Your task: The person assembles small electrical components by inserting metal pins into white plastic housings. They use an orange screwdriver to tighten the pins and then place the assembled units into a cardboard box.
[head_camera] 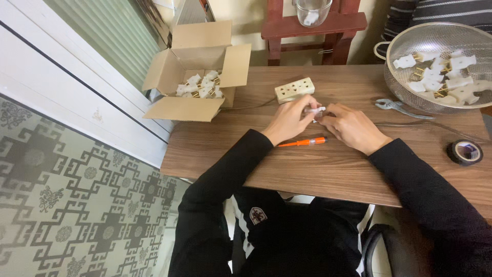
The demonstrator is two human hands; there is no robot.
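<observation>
Both my hands meet over the middle of the wooden table (318,174). My left hand (289,120) and my right hand (351,127) pinch a small white plug (313,110) between their fingers. A cream socket block (294,90) lies just beyond the hands. An orange screwdriver (303,142) rests on the table below my left hand. Grey pliers (397,106) lie to the right of my right hand.
An open cardboard box (197,66) with several white plugs sits at the table's far left corner. A metal colander (435,56) holds several more plugs at the far right. A black tape roll (464,152) lies near the right edge. A red wooden stool (312,28) stands behind.
</observation>
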